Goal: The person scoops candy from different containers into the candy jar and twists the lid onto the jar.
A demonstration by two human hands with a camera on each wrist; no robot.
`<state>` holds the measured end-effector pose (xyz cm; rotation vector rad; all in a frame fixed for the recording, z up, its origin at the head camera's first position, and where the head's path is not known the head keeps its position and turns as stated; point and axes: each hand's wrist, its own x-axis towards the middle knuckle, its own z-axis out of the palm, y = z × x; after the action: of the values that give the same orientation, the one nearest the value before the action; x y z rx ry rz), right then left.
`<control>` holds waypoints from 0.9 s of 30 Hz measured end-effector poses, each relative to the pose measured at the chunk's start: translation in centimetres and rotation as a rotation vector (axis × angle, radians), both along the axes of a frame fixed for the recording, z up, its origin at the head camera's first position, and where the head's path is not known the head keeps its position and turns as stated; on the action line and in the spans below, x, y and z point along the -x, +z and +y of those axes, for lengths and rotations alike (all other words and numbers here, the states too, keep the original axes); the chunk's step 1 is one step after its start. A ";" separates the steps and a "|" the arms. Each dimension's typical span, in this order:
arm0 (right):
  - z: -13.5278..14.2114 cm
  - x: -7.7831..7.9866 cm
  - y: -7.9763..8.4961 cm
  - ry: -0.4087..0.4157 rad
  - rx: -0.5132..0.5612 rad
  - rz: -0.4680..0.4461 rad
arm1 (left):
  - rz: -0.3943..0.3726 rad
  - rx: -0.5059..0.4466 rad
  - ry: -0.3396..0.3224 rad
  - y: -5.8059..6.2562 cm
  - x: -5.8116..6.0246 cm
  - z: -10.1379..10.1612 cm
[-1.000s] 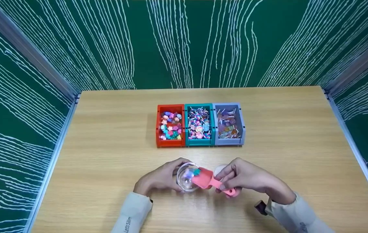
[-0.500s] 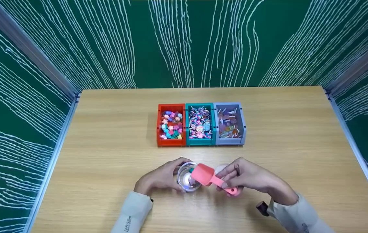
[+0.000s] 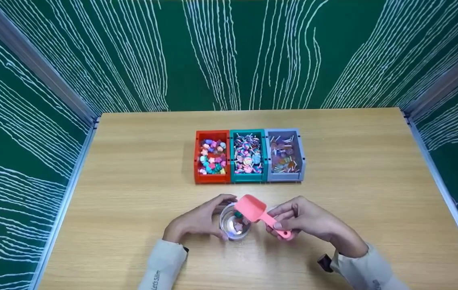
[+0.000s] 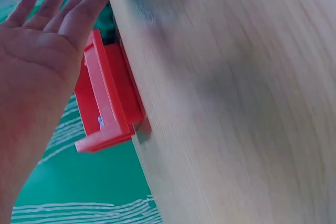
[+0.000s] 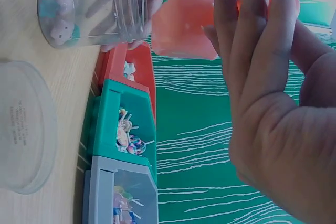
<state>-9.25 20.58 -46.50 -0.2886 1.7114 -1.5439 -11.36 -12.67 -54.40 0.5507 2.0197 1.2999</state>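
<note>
My left hand (image 3: 202,219) curves round a clear plastic jar (image 3: 229,235), its thumb on the near side and fingers on the far side. The jar stands upright on the table, with a few small coloured charms (image 5: 64,29) at its bottom, one of them star-shaped. Between thumb and fingers, my right hand (image 3: 307,219) holds a pink scoop (image 3: 251,208) by its handle. The scoop's blade is above the jar's right rim, and no charms show in it. A translucent round lid (image 5: 26,129) lies on the table below my right hand.
Three joined bins stand behind the hands: a red bin (image 3: 213,178) with coloured charms, a green bin (image 3: 248,177) with lollipop-shaped pieces, and a grey bin (image 3: 285,177) with clear stick pieces. Green walls with white lines border the wooden table (image 3: 140,169).
Charms at the scoop's lip have dropped into the jar. The scoop has then risen and shifted slightly away from me. My left hand stays at the jar.
</note>
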 end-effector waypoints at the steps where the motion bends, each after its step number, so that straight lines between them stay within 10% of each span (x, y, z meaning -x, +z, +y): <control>1: 0.0 0.0 0.0 -0.014 -0.004 -0.001 | 0.001 -0.017 0.019 0.0 0.1 -0.2; 5: -0.3 0.0 0.0 -0.075 -0.022 -0.012 | 0.078 -0.081 0.170 0.2 0.6 -0.9; 12: -0.7 0.4 -0.6 -0.134 -0.018 -0.026 | 0.347 -0.149 0.723 0.1 2.3 -0.8; 16: -1.2 0.7 -1.1 -0.169 0.015 -0.035 | 0.366 -0.106 0.941 0.1 3.3 -0.6; 27: -2.5 2.1 -1.8 -0.264 -0.042 -0.071 | 0.298 0.039 1.052 -0.4 5.3 0.2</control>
<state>-11.33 18.07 -48.33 0.0159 1.7779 -1.6818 -16.69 -12.48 -54.82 -0.4679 2.7055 1.7996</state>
